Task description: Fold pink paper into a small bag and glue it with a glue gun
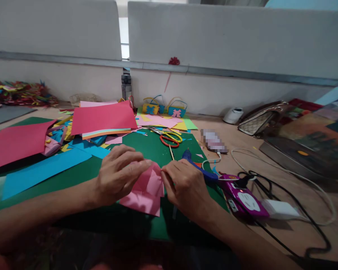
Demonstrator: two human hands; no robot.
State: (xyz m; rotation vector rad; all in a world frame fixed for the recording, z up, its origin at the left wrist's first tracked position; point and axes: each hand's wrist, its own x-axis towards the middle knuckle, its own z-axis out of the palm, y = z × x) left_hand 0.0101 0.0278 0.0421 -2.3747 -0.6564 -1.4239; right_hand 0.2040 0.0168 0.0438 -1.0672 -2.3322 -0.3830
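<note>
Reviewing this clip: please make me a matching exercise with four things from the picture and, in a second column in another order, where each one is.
Things:
1. Purple plastic power socket
2. Creased pink paper piece
3. Small yellow paper bag with a blue bow
4. Long flat blue paper strip

Places:
A. At the back, in front of the pale wall
B. Just beyond the left forearm
C. By the right edge of the green mat
D. Between the left hand and the right hand

Pairs: 1-C, 2-D, 3-A, 4-B
</note>
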